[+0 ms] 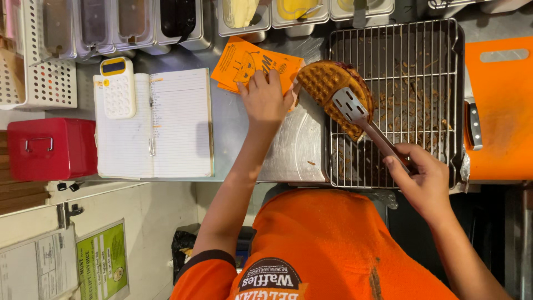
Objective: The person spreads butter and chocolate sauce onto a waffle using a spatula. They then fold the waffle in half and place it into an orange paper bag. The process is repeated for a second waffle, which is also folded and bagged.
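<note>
The right hand (425, 180) is closed around the handle of a slotted metal spatula (355, 114), thumb on top and fingers curled under it. The blade runs away from that grip and up to a folded waffle (327, 89), which it seems to be lifting or pressing; from this angle I cannot tell whether the blade lies on top of the waffle or has slid under its upper fold. A dark filling shows at the fold's far edge, so the waffle looks already cooked, filled and folded.

The waffle sits at the corner of the wire cooling rack (422, 50) farthest from the gripping hand, partly hanging over the rack's edge toward the left hand (265, 97). That hand lies flat, fingers loosely spread and pressed down on a stack of orange paper sleeves (236, 64), just beside the waffle. It pinches nothing that I can see.

As I judge it, no sleeve has been opened or lifted from the stack, and the waffle is not yet in one. Crumbs lie across the rack beyond the spatula. On the far side of the left hand from the waffle lie an open notebook (180, 122) and a white calculator (117, 89)
</note>
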